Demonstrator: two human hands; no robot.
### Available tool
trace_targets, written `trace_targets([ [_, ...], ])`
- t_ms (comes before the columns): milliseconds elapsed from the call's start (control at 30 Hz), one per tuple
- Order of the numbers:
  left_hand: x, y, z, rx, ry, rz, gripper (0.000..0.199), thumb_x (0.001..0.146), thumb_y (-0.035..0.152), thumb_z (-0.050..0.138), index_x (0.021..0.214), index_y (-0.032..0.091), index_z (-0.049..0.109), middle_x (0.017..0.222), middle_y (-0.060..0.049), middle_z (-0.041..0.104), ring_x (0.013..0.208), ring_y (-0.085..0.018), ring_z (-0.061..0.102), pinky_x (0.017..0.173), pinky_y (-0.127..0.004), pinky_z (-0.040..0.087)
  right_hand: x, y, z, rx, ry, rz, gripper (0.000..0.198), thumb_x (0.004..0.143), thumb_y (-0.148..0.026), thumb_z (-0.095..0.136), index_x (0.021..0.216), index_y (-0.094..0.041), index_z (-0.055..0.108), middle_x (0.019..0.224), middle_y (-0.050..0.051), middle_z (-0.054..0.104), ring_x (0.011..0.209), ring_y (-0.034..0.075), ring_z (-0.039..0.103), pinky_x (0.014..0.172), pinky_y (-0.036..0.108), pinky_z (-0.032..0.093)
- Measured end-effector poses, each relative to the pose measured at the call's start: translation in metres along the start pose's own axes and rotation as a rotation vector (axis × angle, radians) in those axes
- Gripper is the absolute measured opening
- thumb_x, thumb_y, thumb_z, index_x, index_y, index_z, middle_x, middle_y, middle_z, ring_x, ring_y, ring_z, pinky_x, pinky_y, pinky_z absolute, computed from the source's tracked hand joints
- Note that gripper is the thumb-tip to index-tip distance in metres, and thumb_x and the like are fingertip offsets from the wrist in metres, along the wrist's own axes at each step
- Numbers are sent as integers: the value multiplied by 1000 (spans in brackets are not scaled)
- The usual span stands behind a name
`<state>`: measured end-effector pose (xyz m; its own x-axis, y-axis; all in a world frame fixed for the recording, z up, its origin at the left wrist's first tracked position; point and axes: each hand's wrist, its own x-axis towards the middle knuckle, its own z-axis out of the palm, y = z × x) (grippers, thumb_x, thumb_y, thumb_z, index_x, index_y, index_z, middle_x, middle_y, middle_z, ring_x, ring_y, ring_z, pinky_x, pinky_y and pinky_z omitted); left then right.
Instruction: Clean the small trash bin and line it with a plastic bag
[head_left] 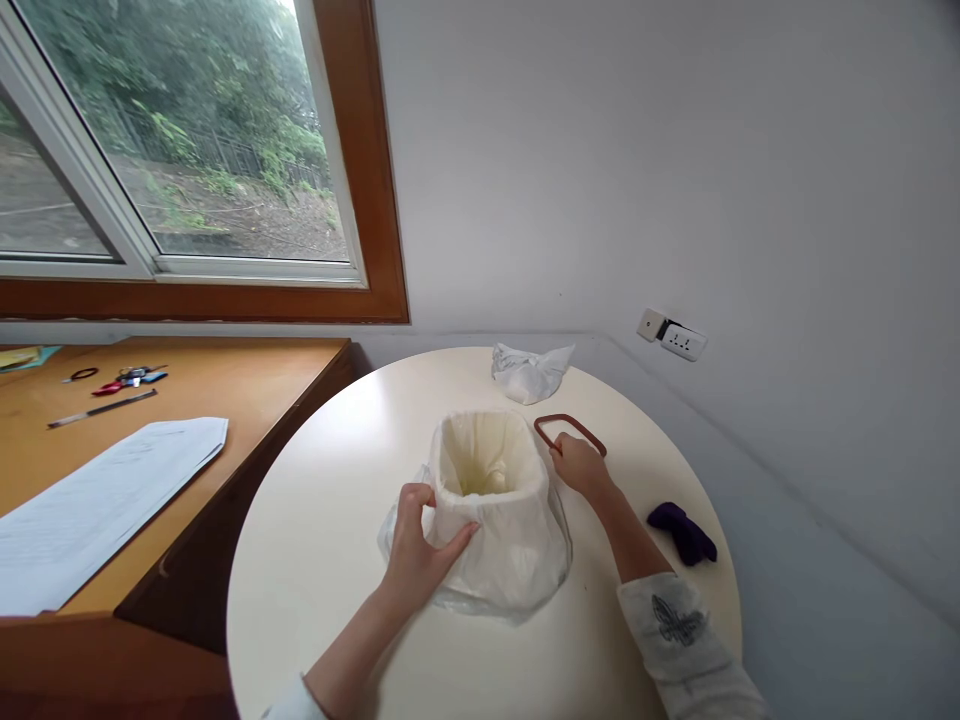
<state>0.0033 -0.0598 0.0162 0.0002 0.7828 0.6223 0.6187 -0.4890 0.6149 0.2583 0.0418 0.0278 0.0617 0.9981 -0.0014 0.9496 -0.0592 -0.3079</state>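
A small bin lined with a white plastic bag (517,540) stands upright on the round table, its mouth facing up. The bag is folded over the rim and hangs loosely around the outside. My left hand (416,545) grips the bin's near left side, thumb on the front and fingers curled at the left. In my right hand (579,462), to the right of the bin, is a brown rectangular ring with rounded corners (581,422). My fingers close on its near left side, apart from the bin.
On the round cream table (315,530), a knotted white plastic bag (531,375) lies at the back and a dark purple cloth item (682,532) at the right. A wooden desk (277,370) on the left bears papers (112,500), keys (135,377) and a pen (103,408).
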Motion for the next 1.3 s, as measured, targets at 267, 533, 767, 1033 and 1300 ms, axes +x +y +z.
trace_targets([
  [267,36,-12,0,-25,-16,14,37,66,30,67,84,22,36,85,0,39,78,-15,42,71,-29,41,-5,-18,-72,190,200,-100,18,86,-30,40,90,-20,54,82,4,65,76,16,58,61,24,36],
  [533,106,-15,-44,-277,339,-245,22,76,31,59,67,19,43,64,4,39,59,-10,37,56,-23,32,-26,-48,-110,575,401,-360,12,83,-30,48,82,-22,57,72,-1,64,74,14,59,62,23,39],
  [767,146,28,-56,-415,90,-274,16,76,32,58,70,18,55,63,2,50,62,-10,47,61,-23,38,-40,-66,-117,529,380,-521,10,83,-23,49,82,-22,59,78,-2,64,74,13,57,65,23,41],
  [1033,145,29,-53,-419,-126,-348,29,82,42,49,83,17,63,67,-2,58,64,-14,53,63,-28,44,-48,-75,-117,351,233,-728,15,86,-21,48,84,-21,63,81,1,66,76,15,59,70,28,44],
  [1300,144,30,-51,-398,-173,-386,31,74,42,61,89,16,64,70,-4,63,67,-15,55,60,-27,43,-52,-82,-113,237,208,-816,15,86,-19,50,85,-21,65,77,2,66,76,16,58,67,29,45],
])
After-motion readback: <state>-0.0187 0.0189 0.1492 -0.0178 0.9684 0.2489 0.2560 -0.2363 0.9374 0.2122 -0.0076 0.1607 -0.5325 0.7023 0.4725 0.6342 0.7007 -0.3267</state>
